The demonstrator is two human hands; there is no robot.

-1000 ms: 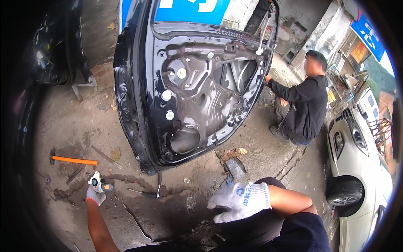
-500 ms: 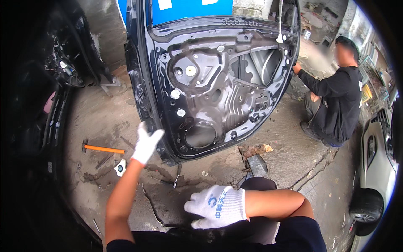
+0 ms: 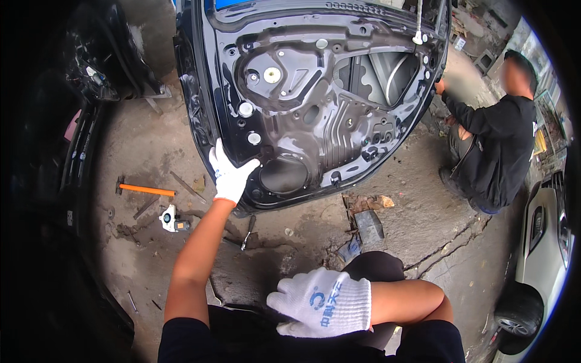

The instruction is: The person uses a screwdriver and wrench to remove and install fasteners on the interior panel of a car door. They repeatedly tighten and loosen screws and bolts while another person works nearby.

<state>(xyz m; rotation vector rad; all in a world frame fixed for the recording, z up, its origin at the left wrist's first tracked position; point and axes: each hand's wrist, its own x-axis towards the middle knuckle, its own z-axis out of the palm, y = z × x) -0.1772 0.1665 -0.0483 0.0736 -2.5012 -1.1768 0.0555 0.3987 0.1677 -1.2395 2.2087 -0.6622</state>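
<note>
A dark car door (image 3: pixel 230 130) with its bare inner panel stands upright in front of me, its lower edge near the floor. My left hand (image 3: pixel 232 172), in a white knit glove, lies against the door's lower left corner. Its fingers stretch up along the edge and its thumb spreads over the panel. Close to my body, by my dark-trousered knee (image 3: pixel 374 264), is my gloved right hand (image 3: pixel 324 302). Its fingers curve loosely downward with the thumb apart, and nothing shows in it; the fingertips are partly hidden.
On the concrete floor lie an orange-handled hammer (image 3: pixel 148 190), a small white-and-black motor unit (image 3: pixel 169 219) and a ratchet (image 3: pixel 247 233). A co-worker (image 3: pixel 499 133) crouches at the right, one hand at the door's edge. A light car (image 3: pixel 541 242) stands far right; dark vehicle parts (image 3: pixel 78 151) fill the left.
My left hand has moved up and right onto the door's lower corner. The door sits slightly higher in view. My right hand stays by the knee, shifted slightly right.
</note>
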